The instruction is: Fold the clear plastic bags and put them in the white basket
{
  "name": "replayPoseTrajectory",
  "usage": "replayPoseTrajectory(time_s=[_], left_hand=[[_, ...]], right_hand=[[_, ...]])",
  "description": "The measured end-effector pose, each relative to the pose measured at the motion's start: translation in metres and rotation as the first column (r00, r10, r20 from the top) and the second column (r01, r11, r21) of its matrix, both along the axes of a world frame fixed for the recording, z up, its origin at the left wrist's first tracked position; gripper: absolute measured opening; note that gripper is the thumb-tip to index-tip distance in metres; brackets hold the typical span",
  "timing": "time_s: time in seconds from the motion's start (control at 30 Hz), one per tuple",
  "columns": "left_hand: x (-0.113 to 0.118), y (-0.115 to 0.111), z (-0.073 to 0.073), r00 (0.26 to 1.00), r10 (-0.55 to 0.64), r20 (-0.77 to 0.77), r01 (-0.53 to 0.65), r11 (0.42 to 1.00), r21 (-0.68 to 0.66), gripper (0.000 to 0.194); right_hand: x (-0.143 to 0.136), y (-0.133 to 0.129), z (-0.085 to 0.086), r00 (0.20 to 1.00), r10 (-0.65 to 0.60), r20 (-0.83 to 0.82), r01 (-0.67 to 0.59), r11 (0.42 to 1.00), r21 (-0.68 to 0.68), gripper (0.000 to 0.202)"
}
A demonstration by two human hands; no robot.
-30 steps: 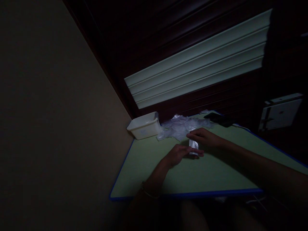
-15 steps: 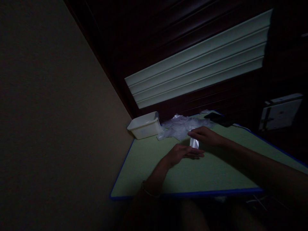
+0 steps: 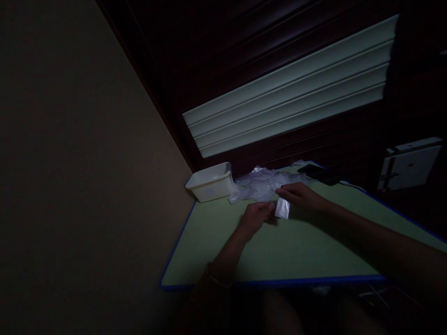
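Note:
My right hand (image 3: pixel 301 196) pinches the upper end of a small shiny plastic bag (image 3: pixel 282 209), which hangs down over the table. Just left of the bag is my left hand (image 3: pixel 257 216), its fingers curled in and the thumb pointing at the bag's edge. Whether anything is between those left fingers is hidden in the dim light. Beyond both hands lies a loose pile of clear plastic bags (image 3: pixel 262 179).
The table (image 3: pixel 216 242) is pale green with a blue edge. An open white plastic tub (image 3: pixel 213 188) stands at its back left corner by the wall. A dark flat object (image 3: pixel 319 173) lies at the back right. A white box (image 3: pixel 410 167) is farther right.
My left hand has drawn back left from under the plastic bag, and its outstretched fingers have curled in. My right hand still holds the bag, now more fully in view.

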State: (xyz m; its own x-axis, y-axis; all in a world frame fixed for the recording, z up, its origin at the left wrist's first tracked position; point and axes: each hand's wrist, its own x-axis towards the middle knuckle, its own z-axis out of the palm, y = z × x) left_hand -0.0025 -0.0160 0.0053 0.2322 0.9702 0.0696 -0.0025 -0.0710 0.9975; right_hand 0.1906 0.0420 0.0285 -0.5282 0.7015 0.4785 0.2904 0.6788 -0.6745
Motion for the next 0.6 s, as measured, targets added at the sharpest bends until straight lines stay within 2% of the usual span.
replayPoseTrajectory(time_s=[0.23,0.4,0.5,0.6], left_hand=[[0.0012,-0.0033,-0.0008,0.986,-0.006,-0.166,0.007,1.000,0.005,0.041],[-0.0003,-0.0019,-0.0024,0.985,0.004,-0.174,0.004,0.999,0.044,0.038],[-0.0007,0.0004,-0.0019,0.978,0.109,-0.177,-0.096,0.992,0.083,0.036],[-0.0018,0.0010,0.0008,0.931,0.293,-0.217,-0.240,0.941,0.239,0.030]], right_hand=[[-0.0049,-0.0073,-0.0022,0.999,0.033,0.016,-0.033,0.998,-0.047,0.050],[-0.0019,-0.0023,0.0000,0.995,-0.060,-0.086,0.053,0.995,-0.080,0.054],[-0.0003,0.0005,0.0006,0.980,-0.152,-0.131,0.142,0.987,-0.080,0.055],[-0.0017,-0.0005,0.0003,0.964,-0.218,-0.151,0.211,0.976,-0.060,0.053]])
